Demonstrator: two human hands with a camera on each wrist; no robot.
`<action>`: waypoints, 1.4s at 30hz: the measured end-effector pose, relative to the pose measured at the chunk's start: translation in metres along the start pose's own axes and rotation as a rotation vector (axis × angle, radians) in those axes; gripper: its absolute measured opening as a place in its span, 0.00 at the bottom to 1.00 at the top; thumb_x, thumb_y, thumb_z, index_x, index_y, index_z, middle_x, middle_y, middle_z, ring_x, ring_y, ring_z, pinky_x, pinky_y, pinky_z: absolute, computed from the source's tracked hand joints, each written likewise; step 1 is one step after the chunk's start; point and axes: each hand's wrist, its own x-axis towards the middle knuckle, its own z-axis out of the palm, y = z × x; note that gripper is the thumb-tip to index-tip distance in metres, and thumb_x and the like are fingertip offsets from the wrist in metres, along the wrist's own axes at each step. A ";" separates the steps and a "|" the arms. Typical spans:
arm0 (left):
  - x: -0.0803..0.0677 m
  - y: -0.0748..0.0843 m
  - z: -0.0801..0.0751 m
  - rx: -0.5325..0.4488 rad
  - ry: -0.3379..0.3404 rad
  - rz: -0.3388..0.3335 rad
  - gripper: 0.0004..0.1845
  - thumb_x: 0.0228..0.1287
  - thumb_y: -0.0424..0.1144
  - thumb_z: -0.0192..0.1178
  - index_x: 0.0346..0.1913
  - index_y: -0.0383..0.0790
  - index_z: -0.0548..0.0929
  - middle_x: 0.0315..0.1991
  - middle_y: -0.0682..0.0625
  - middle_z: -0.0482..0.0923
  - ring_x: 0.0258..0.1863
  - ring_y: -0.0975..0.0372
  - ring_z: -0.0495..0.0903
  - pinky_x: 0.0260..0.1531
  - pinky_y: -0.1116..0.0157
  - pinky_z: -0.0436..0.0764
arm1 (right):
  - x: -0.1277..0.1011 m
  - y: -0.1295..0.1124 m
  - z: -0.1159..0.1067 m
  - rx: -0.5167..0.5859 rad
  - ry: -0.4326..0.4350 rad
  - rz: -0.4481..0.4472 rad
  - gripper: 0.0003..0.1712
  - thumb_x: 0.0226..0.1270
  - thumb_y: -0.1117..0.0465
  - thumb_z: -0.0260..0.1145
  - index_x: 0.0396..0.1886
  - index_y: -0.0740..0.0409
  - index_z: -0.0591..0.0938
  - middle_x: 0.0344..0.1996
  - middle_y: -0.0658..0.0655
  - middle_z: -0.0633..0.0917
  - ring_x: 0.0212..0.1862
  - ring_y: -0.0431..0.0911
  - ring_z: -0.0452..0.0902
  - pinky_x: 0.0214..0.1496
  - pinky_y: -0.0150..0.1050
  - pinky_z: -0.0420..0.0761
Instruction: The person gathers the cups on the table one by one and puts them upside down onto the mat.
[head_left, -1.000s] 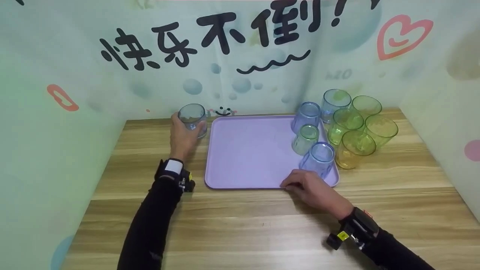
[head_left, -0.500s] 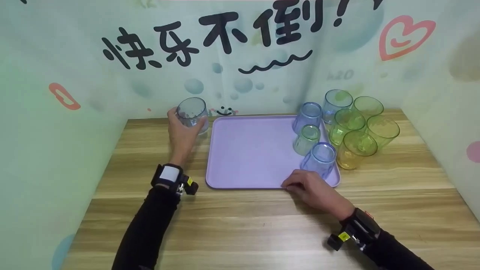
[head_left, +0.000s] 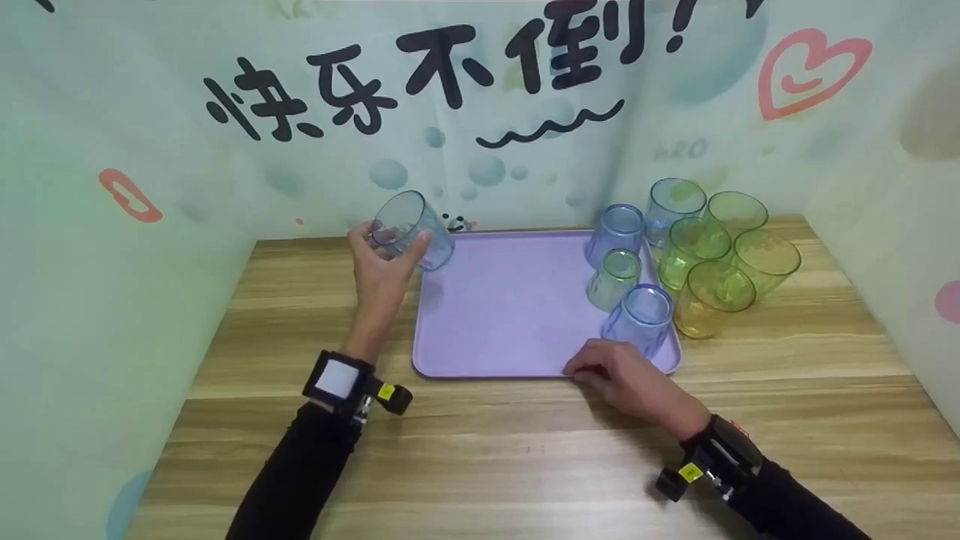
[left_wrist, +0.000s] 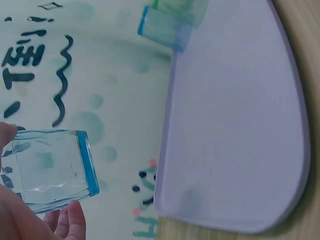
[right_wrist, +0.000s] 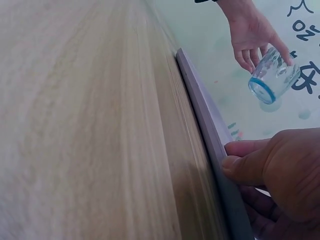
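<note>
My left hand (head_left: 381,281) grips a clear bluish drinking glass (head_left: 431,236), thumb on one side and fingers on the other. The glass leans, its mouth toward the upper left and its base over the back left corner of the purple tray (head_left: 495,315). In the right wrist view the thick blue base of this glass (right_wrist: 272,80) shows well above the tray. At the tray's front edge, my right hand (head_left: 630,382) pinches the rim between thumb and fingers. Two blue glasses (head_left: 619,232) and a smaller green glass (head_left: 615,281) stand upside down along the tray's right side.
Right of the tray, several upright glasses are grouped close together: a blue one (head_left: 675,206), green ones (head_left: 694,247) and a yellowish one (head_left: 705,307). A printed cloth backdrop (head_left: 315,165) rises behind the wooden table (head_left: 480,450).
My left hand has lifted the glass off the table left of the tray, moved it rightward and tilted it so its base overlaps the tray corner. The right hand has stayed put.
</note>
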 end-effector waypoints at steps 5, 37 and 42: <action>-0.017 0.008 0.009 -0.084 -0.042 -0.063 0.43 0.62 0.50 0.72 0.70 0.40 0.57 0.67 0.41 0.64 0.62 0.51 0.71 0.55 0.60 0.77 | 0.001 0.000 -0.001 0.021 -0.017 0.037 0.11 0.63 0.74 0.72 0.42 0.58 0.89 0.38 0.48 0.87 0.43 0.42 0.83 0.48 0.42 0.82; -0.101 0.011 0.068 -0.705 -0.477 -0.405 0.41 0.63 0.36 0.67 0.71 0.31 0.53 0.65 0.28 0.63 0.61 0.43 0.74 0.57 0.56 0.77 | 0.022 -0.033 -0.009 0.853 0.380 0.201 0.39 0.65 0.78 0.66 0.74 0.61 0.65 0.63 0.66 0.75 0.60 0.61 0.76 0.58 0.47 0.78; -0.104 0.010 0.069 -0.688 -0.521 -0.406 0.41 0.63 0.39 0.68 0.70 0.32 0.54 0.64 0.29 0.66 0.61 0.44 0.76 0.57 0.56 0.77 | 0.019 -0.033 -0.009 0.849 0.430 0.163 0.36 0.65 0.78 0.66 0.72 0.63 0.68 0.59 0.69 0.77 0.57 0.60 0.78 0.57 0.46 0.79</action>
